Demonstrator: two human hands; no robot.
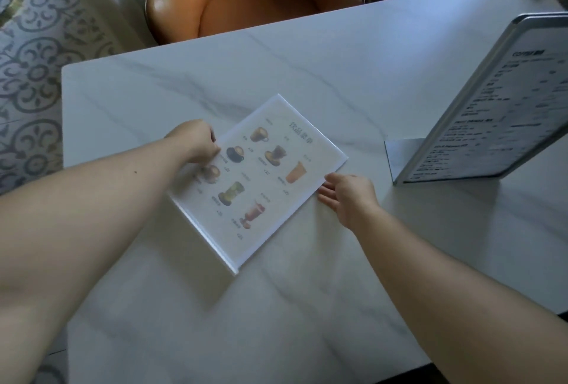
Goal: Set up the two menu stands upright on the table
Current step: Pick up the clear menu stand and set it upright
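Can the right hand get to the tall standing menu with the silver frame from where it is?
Probably yes. The right hand rests by the flat drinks menu, and only bare white marble table lies between it and the tall silver-framed menu stand to its right. Nothing blocks the way.

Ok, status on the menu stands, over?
Left hand gripping the drinks menu by its edge, right hand open at the opposite edge. Drinks menu flat on the table; coffee menu already upright. Nothing in the way.

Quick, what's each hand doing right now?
Left hand: closed, pinching the flat clear acrylic drinks menu stand.
Right hand: open, fingers at the stand's edge.
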